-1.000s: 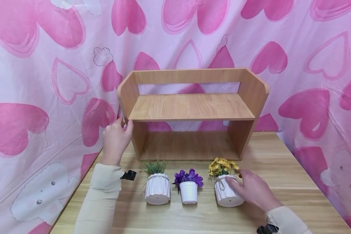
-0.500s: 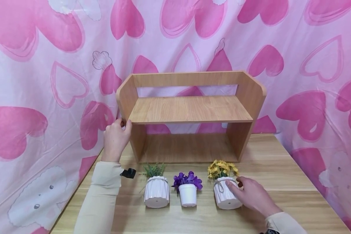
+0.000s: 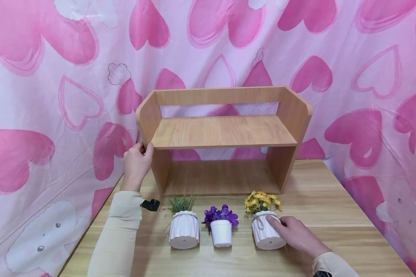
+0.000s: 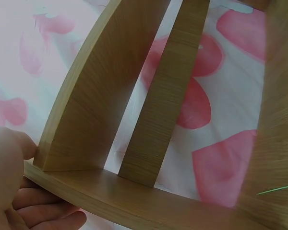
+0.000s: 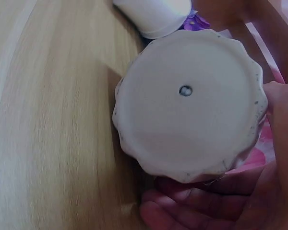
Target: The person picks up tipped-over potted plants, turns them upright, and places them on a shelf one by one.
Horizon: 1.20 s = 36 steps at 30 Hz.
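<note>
My left hand point(image 3: 137, 163) grips the left side panel of a two-tier wooden desk shelf point(image 3: 225, 130), thumb at the front edge. In the left wrist view, the curled fingers point(image 4: 43, 206) lie along the outer side of that panel. On the right, my right hand point(image 3: 299, 234) holds a ribbed white flowerpot point(image 3: 267, 232) lying on its side, with yellow flowers point(image 3: 261, 201) pointing toward the shelf. The right wrist view faces the pot's scalloped base point(image 5: 187, 129), the hand's fingers point(image 5: 182, 206) bent round its side.
Between the hands, a smaller white pot point(image 3: 222, 232) with purple flowers point(image 3: 222, 215) and a ribbed white pot point(image 3: 184, 231) with green grass point(image 3: 181, 203) lie on the wooden table point(image 3: 332, 215). A pink heart-patterned curtain point(image 3: 201, 57) hangs behind and beside the shelf.
The scene has shifted slightly down and left in the head view. Both hands keep their places on the shelf panel and the yellow-flower pot.
</note>
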Each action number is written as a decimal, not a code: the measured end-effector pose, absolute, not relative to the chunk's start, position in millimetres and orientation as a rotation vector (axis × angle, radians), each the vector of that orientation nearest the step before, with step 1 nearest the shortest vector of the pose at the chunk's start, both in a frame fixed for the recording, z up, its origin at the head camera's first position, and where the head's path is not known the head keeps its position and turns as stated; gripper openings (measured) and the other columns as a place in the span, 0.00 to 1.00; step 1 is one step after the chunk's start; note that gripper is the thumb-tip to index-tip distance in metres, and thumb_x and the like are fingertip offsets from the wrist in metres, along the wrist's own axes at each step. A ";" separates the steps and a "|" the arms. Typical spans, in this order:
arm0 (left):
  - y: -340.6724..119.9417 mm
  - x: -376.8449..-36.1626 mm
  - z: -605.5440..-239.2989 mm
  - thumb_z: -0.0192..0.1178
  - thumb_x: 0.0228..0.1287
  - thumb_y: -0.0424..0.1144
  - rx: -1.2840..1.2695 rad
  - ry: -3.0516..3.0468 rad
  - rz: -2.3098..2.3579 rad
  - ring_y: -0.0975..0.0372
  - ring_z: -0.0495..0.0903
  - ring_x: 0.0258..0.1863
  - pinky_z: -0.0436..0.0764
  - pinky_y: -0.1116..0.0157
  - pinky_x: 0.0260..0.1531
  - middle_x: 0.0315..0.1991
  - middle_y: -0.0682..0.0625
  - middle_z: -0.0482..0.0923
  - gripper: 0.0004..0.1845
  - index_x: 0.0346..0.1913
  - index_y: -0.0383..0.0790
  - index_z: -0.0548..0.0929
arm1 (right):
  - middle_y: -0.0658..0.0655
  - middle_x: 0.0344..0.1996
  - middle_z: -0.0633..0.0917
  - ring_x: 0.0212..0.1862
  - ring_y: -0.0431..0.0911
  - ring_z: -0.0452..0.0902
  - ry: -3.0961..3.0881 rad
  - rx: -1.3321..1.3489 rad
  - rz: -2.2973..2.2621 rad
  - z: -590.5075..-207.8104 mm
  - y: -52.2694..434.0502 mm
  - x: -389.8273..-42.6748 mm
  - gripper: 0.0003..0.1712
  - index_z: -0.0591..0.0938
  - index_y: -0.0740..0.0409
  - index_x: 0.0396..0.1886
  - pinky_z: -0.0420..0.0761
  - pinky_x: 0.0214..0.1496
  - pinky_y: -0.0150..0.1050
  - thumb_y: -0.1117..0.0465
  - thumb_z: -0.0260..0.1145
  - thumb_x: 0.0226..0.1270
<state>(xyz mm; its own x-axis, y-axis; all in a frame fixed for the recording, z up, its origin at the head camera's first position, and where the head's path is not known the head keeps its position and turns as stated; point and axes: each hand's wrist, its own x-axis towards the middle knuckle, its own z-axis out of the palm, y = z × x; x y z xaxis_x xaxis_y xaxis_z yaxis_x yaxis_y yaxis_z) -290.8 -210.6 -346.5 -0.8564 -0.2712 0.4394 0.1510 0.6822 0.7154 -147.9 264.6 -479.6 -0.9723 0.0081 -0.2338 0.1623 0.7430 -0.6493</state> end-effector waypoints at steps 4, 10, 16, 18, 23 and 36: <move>-212.6 -291.4 -347.9 0.56 0.81 0.53 0.104 -2.357 -1.154 0.41 0.89 0.58 0.88 0.42 0.58 0.60 0.32 0.87 0.28 0.66 0.32 0.85 | 0.54 0.34 0.88 0.38 0.46 0.80 2.686 0.164 -1.107 -481.5 263.7 -149.9 0.38 0.89 0.62 0.44 0.81 0.41 0.40 0.30 0.57 0.80; -213.8 -292.9 -349.3 0.56 0.81 0.53 0.118 -2.349 -1.230 0.41 0.87 0.62 0.85 0.43 0.62 0.64 0.32 0.85 0.29 0.69 0.32 0.83 | 0.54 0.33 0.89 0.39 0.45 0.80 2.625 0.200 -1.201 -483.1 263.3 -150.7 0.36 0.89 0.62 0.41 0.80 0.42 0.39 0.33 0.57 0.81; -212.7 -295.6 -350.4 0.55 0.82 0.52 0.122 -2.335 -1.229 0.41 0.88 0.60 0.87 0.43 0.61 0.62 0.32 0.86 0.28 0.68 0.32 0.83 | 0.54 0.35 0.90 0.41 0.45 0.81 2.610 0.229 -1.227 -483.7 262.6 -150.8 0.38 0.90 0.64 0.44 0.81 0.45 0.38 0.32 0.58 0.80; -212.4 -296.6 -350.7 0.55 0.82 0.52 0.124 -2.332 -1.223 0.41 0.88 0.59 0.88 0.42 0.59 0.61 0.32 0.86 0.28 0.68 0.32 0.84 | 0.54 0.36 0.90 0.43 0.45 0.82 2.610 0.234 -1.230 -484.5 262.8 -150.8 0.39 0.90 0.65 0.46 0.81 0.47 0.39 0.32 0.58 0.80; -211.3 -298.9 -351.2 0.55 0.82 0.51 0.132 -2.329 -1.224 0.42 0.89 0.57 0.88 0.42 0.58 0.60 0.33 0.87 0.27 0.67 0.34 0.85 | 0.57 0.41 0.91 0.46 0.47 0.83 2.630 0.233 -1.217 -486.7 264.8 -150.0 0.42 0.88 0.70 0.52 0.83 0.50 0.41 0.32 0.57 0.81; -211.1 -300.1 -351.5 0.54 0.82 0.51 0.129 -2.323 -1.237 0.42 0.88 0.58 0.87 0.42 0.60 0.60 0.32 0.87 0.27 0.67 0.34 0.85 | 0.53 0.36 0.89 0.40 0.44 0.81 2.641 0.265 -1.296 -488.7 261.6 -145.8 0.39 0.88 0.67 0.53 0.80 0.43 0.37 0.33 0.59 0.81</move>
<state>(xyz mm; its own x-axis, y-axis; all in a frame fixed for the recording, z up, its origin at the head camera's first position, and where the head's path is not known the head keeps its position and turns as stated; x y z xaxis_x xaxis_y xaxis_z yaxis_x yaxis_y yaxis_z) -300.1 -211.1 -351.5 -0.8698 -0.3089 0.3849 0.1471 0.5822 0.7997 -145.8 261.6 -488.7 -0.9665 0.0768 -0.2448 0.2407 0.6023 -0.7611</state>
